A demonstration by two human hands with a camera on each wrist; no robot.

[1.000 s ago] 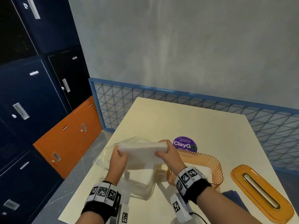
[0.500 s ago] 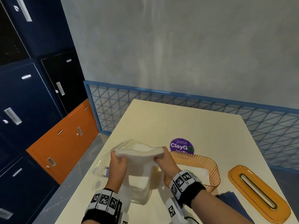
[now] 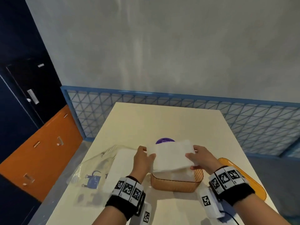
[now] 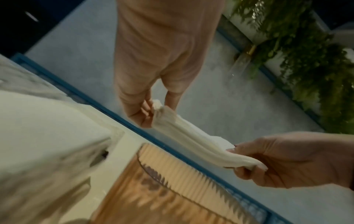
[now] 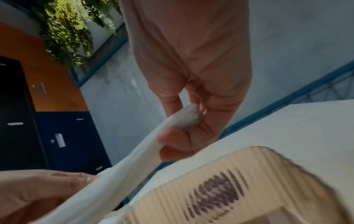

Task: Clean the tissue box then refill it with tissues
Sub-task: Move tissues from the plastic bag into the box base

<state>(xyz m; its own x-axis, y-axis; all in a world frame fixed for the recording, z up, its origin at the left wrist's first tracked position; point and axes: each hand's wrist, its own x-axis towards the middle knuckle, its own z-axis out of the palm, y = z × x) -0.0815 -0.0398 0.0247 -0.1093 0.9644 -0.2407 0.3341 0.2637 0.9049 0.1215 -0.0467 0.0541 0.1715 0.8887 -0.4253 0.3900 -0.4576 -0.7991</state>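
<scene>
White tissue stack [image 3: 172, 155], pinched at each end in the grip of the left hand [image 3: 142, 159] and right hand [image 3: 203, 159], hangs low-centre above the open orange tissue box [image 3: 175, 184], where its sagging middle could catch the rim and crumple.
</scene>
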